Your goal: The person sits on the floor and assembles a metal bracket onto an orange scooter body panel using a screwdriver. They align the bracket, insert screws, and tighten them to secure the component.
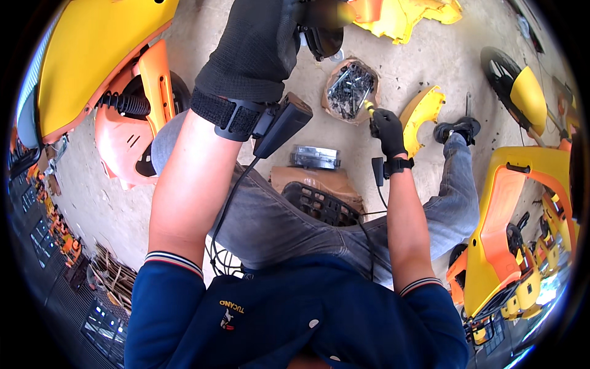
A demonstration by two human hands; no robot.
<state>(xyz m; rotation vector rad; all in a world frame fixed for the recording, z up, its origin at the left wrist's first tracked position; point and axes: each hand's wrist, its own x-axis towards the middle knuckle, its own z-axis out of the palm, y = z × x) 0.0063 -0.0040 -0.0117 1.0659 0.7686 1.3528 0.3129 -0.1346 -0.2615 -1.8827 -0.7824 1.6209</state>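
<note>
My left hand [264, 52], in a black glove, is raised close to the camera at the top. Its fingers are partly cut off and blurred around a glossy dark piece [324, 42], whose kind I cannot make out. My right hand [388, 132], also gloved in black, is closed around a tool with a yellow and black handle, apparently a screwdriver [369, 107]. That tool is at the right edge of an open bag [330, 109] of loose screws and small dark parts [351, 88] on the floor.
A clear lamp-like part [315, 157] and a black grille [321, 202] lie by brown cardboard [289, 178] between my legs. A curved yellow panel [423, 117] sits near my right foot. Yellow and orange vehicle bodies [101, 58] stand left and right. Cables hang from both wrist devices.
</note>
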